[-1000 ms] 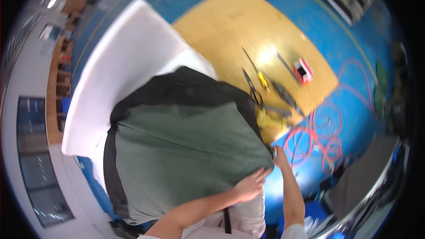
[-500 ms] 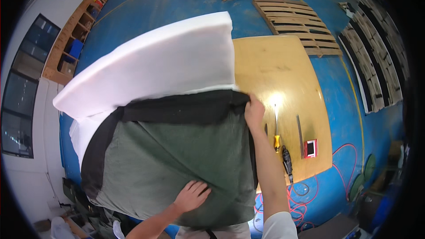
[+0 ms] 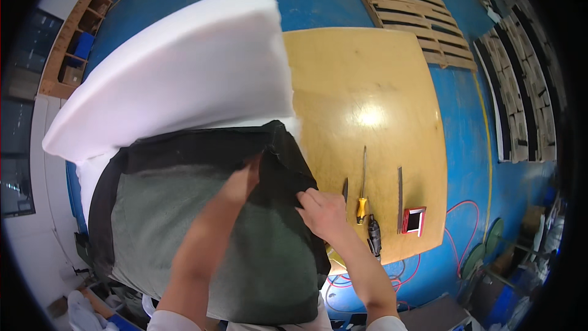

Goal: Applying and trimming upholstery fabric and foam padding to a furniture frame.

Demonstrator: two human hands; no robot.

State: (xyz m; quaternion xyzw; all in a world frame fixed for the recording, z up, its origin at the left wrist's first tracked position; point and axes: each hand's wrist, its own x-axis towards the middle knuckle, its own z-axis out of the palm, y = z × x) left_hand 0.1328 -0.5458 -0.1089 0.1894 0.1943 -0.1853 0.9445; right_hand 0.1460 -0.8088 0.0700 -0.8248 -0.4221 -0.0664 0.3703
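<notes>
A dark green fabric cover (image 3: 184, 220) with a wide black border (image 3: 196, 144) lies in front of me. Its far edge meets a large white padded piece (image 3: 190, 73), soft-looking and thick along its far rim. My right hand (image 3: 323, 211) pinches the black border on the cover's right side, fingers closed. Over the cover reaches my left arm; my left hand (image 3: 248, 175) is at the far right corner, its fingers smeared and partly hidden by the black fabric. What lies beneath the cover is hidden.
On the yellow wooden tabletop (image 3: 361, 79) lie a yellow-handled screwdriver (image 3: 362, 205), a black power tool (image 3: 374, 236), a thin dark strip (image 3: 400, 199) and a small red-and-white box (image 3: 414, 222). Red hoses (image 3: 468, 227) trail on the blue floor. Beyond are a wooden pallet (image 3: 410, 18) and stacked panels (image 3: 514, 98).
My left hand has moved from the cover's near middle to its far right corner. My right hand has come nearer down the right edge. The view has shifted right.
</notes>
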